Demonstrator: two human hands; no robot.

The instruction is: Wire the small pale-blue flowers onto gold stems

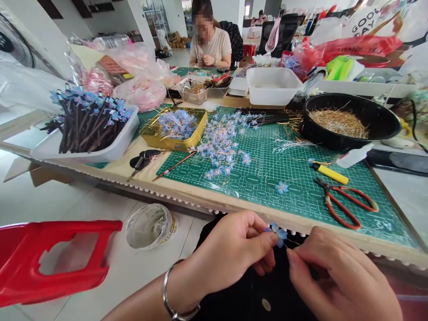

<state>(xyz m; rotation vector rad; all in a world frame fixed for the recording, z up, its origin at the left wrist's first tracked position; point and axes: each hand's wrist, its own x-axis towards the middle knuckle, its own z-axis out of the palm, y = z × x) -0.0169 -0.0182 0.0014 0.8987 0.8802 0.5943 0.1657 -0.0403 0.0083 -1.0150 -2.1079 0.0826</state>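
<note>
Just below the table's front edge, my left hand (247,243) pinches a small blue flower (278,234) between thumb and fingers. A thin wire runs from that flower toward my right hand (337,267), whose thumb and forefinger are closed on it. Another blue flower (281,187) lies alone on the green cutting mat (294,162). Behind it spreads a loose pile of blue flowers (222,145) with gold wires. Red-handled pliers (347,203) rest at the mat's right, beside a yellow lighter-like stick (331,174).
A gold tray (174,141) holds more flowers. Dark stems with blue blossoms fill a white tub (123,142). A black bowl (374,127) contains gold wires. Black snips (143,160) lie on the table. Below are a bucket (150,227) and a red stool (76,276). A person (210,44) sits opposite.
</note>
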